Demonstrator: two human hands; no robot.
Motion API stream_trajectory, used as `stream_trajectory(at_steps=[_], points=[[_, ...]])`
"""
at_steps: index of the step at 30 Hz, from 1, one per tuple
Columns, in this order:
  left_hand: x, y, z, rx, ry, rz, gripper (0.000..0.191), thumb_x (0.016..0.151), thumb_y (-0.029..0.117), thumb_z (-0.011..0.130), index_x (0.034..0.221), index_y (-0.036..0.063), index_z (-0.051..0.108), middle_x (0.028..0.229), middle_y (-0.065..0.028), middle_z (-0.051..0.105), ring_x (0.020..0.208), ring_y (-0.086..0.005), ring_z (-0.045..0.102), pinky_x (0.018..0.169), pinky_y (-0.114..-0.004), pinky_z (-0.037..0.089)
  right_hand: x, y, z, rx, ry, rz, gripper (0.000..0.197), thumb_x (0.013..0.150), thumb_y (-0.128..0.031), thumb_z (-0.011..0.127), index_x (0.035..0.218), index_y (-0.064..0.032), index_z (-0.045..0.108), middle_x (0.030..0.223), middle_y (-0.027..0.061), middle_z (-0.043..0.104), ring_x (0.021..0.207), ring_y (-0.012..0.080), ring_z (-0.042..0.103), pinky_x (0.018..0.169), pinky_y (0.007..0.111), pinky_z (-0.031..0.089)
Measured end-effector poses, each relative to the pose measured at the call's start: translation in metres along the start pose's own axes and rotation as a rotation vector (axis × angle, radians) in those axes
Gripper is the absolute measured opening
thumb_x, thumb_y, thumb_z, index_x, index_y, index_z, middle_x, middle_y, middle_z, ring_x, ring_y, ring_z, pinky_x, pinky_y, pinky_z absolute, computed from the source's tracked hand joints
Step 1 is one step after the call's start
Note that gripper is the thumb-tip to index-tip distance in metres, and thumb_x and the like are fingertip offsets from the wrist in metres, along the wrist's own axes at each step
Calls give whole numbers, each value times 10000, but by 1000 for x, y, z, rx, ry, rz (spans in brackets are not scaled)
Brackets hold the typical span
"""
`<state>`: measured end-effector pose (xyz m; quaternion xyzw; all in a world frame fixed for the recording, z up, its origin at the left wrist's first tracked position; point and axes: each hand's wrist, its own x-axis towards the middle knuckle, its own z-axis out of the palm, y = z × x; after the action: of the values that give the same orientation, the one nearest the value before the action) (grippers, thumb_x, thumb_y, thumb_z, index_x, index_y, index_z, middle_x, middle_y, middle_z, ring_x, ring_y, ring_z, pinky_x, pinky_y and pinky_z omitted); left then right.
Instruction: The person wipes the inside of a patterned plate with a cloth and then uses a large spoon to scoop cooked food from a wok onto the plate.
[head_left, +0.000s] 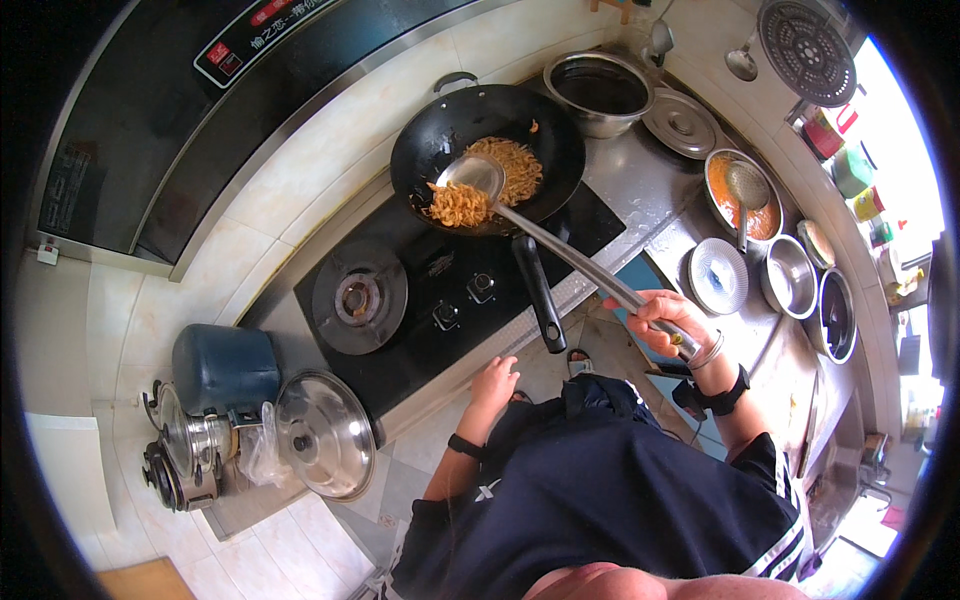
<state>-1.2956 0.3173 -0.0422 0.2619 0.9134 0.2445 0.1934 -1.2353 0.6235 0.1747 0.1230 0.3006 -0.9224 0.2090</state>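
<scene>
My right hand (667, 322) grips the steel handle of a long wok ladle (577, 259). Its wide metal head rests inside a black wok (420, 142), near the side closest to me. Small orange-brown pieces of food (461, 205), perhaps little shrimp, are heaped at the ladle head. More of the same pieces (521, 161) lie spread over the wok's bottom. The wok's black handle (541, 300) points towards me, and neither hand is on it. My left hand (495, 384) hangs before the stove's front edge, holding nothing, its fingers loosely bent.
Left of the wok is a bare burner (358, 298) on the black glass hob. A glass lid (326, 435) stands farther left. On the right counter are a steel basin (598, 94), a bowl of orange liquid with a skimmer (744, 196), a ribbed plate (718, 276) and a steel bowl (790, 277).
</scene>
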Motion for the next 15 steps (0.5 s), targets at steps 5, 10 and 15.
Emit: stream_trajectory(at_steps=[5, 10, 15], points=[[5, 5, -3, -22, 9, 37, 276, 802, 212, 598, 1058, 111, 576, 868, -84, 602, 850, -276, 606, 708, -391, 488, -7, 2, -5, 261, 56, 32, 495, 841, -50, 432, 1282, 134, 305, 696, 67, 447, 409, 95, 438, 314, 213, 402], [28, 39, -7, -142, -88, 95, 253, 798, 215, 617, 1020, 96, 598, 811, -71, 595, 767, -248, 606, 664, -359, 482, -19, 5, -16, 341, 9, -29, 502, 850, -56, 444, 1286, 136, 289, 700, 74, 443, 403, 99, 427, 291, 227, 400], [68, 77, 35, -388, -165, 208, 255, 767, 217, 648, 1010, 146, 619, 797, -81, 618, 769, -247, 619, 679, -359, 491, -27, 7, -22, 394, -61, -84, 481, 854, -68, 417, 1295, 97, 319, 708, 77, 480, 396, 104, 460, 308, 215, 409]])
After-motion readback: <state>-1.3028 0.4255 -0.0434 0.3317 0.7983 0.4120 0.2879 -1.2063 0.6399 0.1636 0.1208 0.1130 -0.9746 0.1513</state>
